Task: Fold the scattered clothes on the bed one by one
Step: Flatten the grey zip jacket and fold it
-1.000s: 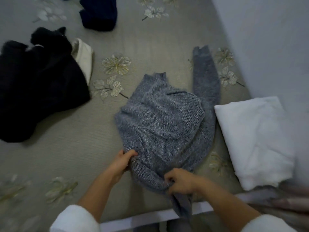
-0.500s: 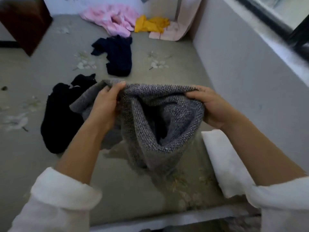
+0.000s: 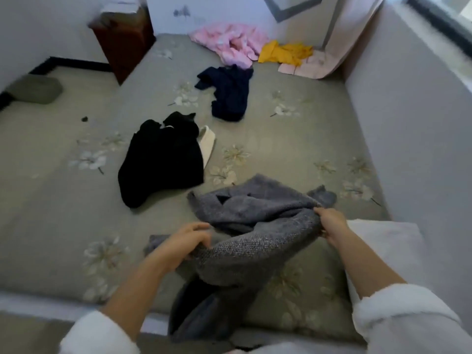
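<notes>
My left hand (image 3: 184, 242) and right hand (image 3: 332, 223) each grip an edge of the grey sweater (image 3: 255, 213), fingers curled into the knit, probably to spread it flat. It lies bunched at the bed's (image 3: 51, 226) six o'clock edge, part hanging over.

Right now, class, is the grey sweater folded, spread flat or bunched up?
Bunched up, not folded. The left hand and right hand grip the grey sweater; it lies rumpled on the bed, part hanging off it.
</notes>
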Tool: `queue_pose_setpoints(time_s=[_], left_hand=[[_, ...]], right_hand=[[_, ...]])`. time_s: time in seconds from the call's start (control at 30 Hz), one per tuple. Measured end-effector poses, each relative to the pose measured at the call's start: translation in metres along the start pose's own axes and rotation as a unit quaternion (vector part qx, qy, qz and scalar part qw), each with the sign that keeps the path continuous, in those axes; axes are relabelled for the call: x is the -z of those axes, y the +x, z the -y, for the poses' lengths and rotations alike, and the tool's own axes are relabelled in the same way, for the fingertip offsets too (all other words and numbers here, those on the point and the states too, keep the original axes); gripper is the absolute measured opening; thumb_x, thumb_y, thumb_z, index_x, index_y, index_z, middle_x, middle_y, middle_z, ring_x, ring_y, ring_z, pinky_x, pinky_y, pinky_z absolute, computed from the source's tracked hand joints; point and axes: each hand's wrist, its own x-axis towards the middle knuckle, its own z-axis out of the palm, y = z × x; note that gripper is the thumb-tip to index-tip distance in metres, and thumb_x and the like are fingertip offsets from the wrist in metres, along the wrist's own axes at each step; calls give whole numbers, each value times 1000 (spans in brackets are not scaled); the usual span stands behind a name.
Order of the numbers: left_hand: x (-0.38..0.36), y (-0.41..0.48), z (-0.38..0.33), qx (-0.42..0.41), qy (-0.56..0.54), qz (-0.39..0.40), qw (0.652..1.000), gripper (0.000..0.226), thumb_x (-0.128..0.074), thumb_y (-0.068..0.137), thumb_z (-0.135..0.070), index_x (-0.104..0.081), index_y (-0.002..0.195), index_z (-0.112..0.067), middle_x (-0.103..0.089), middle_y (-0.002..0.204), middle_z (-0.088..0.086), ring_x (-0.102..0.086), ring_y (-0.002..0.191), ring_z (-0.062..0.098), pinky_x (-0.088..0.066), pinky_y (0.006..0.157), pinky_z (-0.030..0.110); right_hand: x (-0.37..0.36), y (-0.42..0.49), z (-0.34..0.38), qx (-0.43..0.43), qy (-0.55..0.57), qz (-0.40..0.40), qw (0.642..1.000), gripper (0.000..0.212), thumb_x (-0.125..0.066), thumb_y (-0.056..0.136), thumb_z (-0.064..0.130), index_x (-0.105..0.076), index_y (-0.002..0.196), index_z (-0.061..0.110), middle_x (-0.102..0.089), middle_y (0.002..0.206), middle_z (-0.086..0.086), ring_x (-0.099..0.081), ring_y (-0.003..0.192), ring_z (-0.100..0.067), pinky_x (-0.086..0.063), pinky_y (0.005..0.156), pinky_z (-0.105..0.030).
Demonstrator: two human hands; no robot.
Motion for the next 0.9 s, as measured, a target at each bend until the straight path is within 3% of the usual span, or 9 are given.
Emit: queue_pose_setpoints(time_s=[0.07,0.17,0.27,0.33,0.43,0.53,0.63,0.8,0.9], left_hand=[[-12,-2,14,24,-52,20,998,51,-64,62,-13,-65,113,-18,-63,98,8,-55,86,18,-41,66,26],[-22,-2,13,5,-97,10,995,51,-71,67,-13,-63,118,-16,-65,96,7,-58,93,21,-45,74,31],[-32,2,-12,-65,-104,-4,992,56,-75,69,-21,-60,123,-23,-66,106,4,-59,100,21,-48,78,33],[-40,1,-36,-119,-78,-8,990,51,-71,80,-18,-58,128,-25,-62,116,-2,-57,100,12,-47,75,22],[-46,-2,-64,-176,-119,18,977,51,-61,87,-9,-52,135,-23,-58,129,-1,-57,102,2,-46,75,13],[-37,-6,-64,-193,-221,15,956,42,-53,91,-5,-52,127,-27,-67,116,0,-64,96,2,-50,67,13],[-31,5,-29,-161,-132,-97,973,40,-49,87,3,-55,121,-17,-64,117,5,-58,92,8,-46,64,14],[-70,35,51,-53,74,79,993,84,-69,83,-12,-19,150,-24,-37,144,1,-42,127,20,-45,98,30],[-96,55,55,-127,129,-21,983,64,-57,93,-31,-24,148,-36,-41,148,-3,-44,131,21,-38,107,39]], right_hand=[[-9,-10,-8,55,-110,-5,992,17,-58,88,15,-58,95,0,-57,91,-15,-53,87,-27,-46,78,-50],[-19,-38,4,176,-214,47,960,39,-63,85,12,-49,122,11,-51,112,-6,-51,100,-23,-40,77,-32],[-34,-70,18,208,-272,330,880,62,-71,78,8,-46,133,21,-45,129,4,-47,116,-15,-42,86,-29],[-50,-82,15,208,-249,432,841,56,-75,80,15,-51,129,26,-55,124,10,-53,113,-8,-44,87,-23],[-63,-91,21,265,-99,330,901,13,-62,92,19,-66,100,29,-69,95,8,-65,94,-12,-51,79,-23],[-50,-74,41,147,43,255,955,23,-61,92,36,-66,106,19,-73,100,-3,-69,91,-20,-56,80,-32],[-19,-63,56,71,206,247,944,30,-61,91,34,-65,109,10,-73,101,-10,-71,91,-27,-57,75,-37],[15,-62,57,48,316,299,899,30,-47,97,30,-64,111,9,-73,103,-10,-71,91,-25,-59,69,-34],[24,-46,49,68,266,198,941,29,-54,95,20,-60,119,4,-67,115,-15,-67,94,-26,-57,80,-37]])
